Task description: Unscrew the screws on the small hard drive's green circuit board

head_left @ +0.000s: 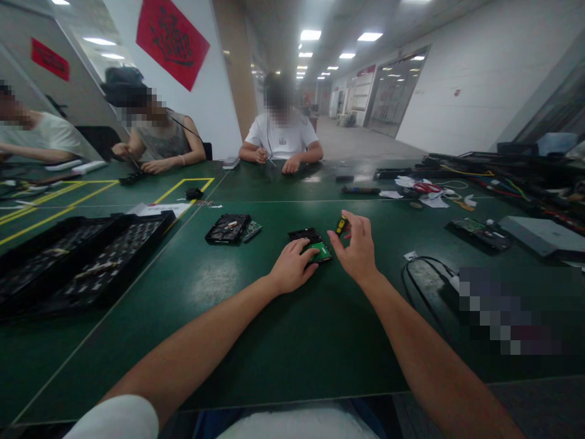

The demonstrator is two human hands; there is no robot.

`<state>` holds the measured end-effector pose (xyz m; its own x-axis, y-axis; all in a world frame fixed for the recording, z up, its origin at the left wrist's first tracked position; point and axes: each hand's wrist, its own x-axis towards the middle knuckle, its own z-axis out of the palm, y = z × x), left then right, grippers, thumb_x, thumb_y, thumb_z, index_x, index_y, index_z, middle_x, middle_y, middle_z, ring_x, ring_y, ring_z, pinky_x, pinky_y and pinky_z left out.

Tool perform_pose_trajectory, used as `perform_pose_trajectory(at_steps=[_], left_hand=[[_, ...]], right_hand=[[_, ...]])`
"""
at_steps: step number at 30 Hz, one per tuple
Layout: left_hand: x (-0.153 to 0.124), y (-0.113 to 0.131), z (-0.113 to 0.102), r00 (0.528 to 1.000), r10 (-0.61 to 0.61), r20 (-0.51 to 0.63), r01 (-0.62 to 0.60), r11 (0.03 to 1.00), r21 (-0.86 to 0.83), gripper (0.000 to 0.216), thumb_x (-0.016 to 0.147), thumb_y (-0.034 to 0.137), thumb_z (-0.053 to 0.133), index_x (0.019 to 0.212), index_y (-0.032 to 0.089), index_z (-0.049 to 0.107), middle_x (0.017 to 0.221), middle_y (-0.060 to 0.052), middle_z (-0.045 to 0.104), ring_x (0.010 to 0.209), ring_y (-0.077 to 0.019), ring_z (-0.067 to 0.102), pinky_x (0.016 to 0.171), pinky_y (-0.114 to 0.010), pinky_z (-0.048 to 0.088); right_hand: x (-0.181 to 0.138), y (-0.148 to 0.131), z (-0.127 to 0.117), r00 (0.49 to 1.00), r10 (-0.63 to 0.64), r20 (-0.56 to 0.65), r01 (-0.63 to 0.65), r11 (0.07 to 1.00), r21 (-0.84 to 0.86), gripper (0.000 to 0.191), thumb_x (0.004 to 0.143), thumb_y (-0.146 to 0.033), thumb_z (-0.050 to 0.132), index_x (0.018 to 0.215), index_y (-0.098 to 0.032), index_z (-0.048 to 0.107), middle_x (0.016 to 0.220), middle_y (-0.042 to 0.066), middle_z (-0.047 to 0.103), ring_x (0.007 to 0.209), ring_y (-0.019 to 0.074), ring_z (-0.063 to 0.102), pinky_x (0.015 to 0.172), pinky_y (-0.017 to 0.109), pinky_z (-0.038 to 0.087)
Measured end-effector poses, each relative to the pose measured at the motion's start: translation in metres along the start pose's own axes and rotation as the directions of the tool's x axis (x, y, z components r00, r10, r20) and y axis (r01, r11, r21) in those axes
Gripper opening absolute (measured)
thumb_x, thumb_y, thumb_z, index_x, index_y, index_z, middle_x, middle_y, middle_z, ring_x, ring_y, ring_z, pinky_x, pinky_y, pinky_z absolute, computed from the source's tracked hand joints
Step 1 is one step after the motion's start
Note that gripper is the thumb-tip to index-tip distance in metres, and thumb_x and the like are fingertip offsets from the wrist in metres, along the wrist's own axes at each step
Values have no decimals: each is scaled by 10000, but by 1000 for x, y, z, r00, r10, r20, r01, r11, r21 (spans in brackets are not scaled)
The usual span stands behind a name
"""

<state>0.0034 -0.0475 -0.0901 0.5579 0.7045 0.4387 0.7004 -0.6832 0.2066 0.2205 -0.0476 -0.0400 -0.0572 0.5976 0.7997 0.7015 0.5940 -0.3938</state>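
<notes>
Evidently we are at a steadying step: our left hand (297, 265) lies over the green circuit board (323, 252) on the table (219, 347), fingers somewhat apart, though we cannot tell whether they clamp it. Our right hand (359, 249), just beside the board, has its fingers curled round a yellow-and-black tool (340, 225), so the next move probably calls for a still board and careful aim. The board looks bright green, with a small pale patch, partly hidden by our fingers
</notes>
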Motion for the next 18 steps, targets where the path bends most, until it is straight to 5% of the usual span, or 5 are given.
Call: perform_pose_trajectory(at_steps=[5, 13, 18], left_hand=[[0, 0, -1, 1000, 9, 2, -9, 1000, 8, 421, 985, 395, 583, 1368, 224, 615, 1500, -157, 495, 1429, -335, 440, 1176, -561, 402], [0, 0, 0, 1000, 9, -2, -9, 1000, 7, 415, 981, 391, 587, 1362, 230, 617, 1504, -152, 494, 1429, -335, 441, 1176, -567, 400], [0, -1, 1, 1000, 4, -2, -4, 1000, -1, 419, 982, 392, 584, 1369, 235, 611, 1508, -149, 491, 1431, -334, 439, 1178, -573, 396]], right_hand=[[2, 1, -2, 1000, 5, -26, -6, 999, -47, 516, 972, -340, 611, 1463, -261, 472, 1189, 111, 545, 857, 223, 606, 807, 461, 617], [1, -3, -1, 1000, -27, 7, 27, 1000, -4, 581, 978, -294, 558, 1535, -262, 397, 1283, 141, 540, 1033, 276, 611, 838, 474, 620], [2, -2, -3, 1000, -16, -18, 16, 1000, 0, 475, 987, -355, 599, 1448, -297, 499, 1194, 100, 555, 926, 235, 613, 830, 449, 613]])
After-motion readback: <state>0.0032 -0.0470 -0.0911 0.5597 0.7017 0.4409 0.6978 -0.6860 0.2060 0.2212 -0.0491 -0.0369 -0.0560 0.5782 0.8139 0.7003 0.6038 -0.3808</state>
